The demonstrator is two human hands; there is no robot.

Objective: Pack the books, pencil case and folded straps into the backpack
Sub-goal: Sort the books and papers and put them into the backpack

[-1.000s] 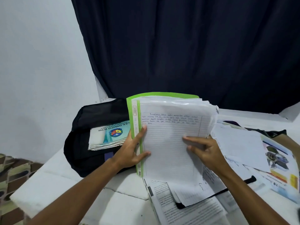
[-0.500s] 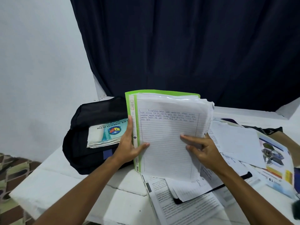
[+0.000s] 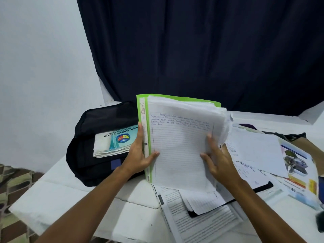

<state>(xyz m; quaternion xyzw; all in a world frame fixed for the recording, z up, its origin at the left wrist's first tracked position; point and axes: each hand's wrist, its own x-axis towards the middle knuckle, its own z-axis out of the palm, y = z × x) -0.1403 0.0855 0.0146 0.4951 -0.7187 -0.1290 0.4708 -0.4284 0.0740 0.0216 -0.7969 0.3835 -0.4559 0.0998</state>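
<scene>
Two hands grasping green folder (image 3: 177, 142) upright, left hand (image 3: 138, 155) at spine, right hand (image 3: 216, 158) on pages, black backpack (image 3: 98, 137) on white surface (image 3: 73, 204), dark curtain (image 3: 201, 50), white wall (image 3: 40, 67) behind.

A folder (image 3: 177, 137) of lined sheets is standing upright at the table's (image 3: 73, 204) centre, with the left hand (image 3: 138, 155) gripping its spine edge at nine o'clock and the right hand (image 3: 217, 158) holding its pages at three o'clock. At ten o'clock a backpack (image 3: 91, 137) is lying on the table, a book (image 3: 114, 141) resting in its opening. Loose papers (image 3: 254, 148) are spreading from three to six o'clock, a curtain (image 3: 201, 50) hanging behind at twelve.
</scene>
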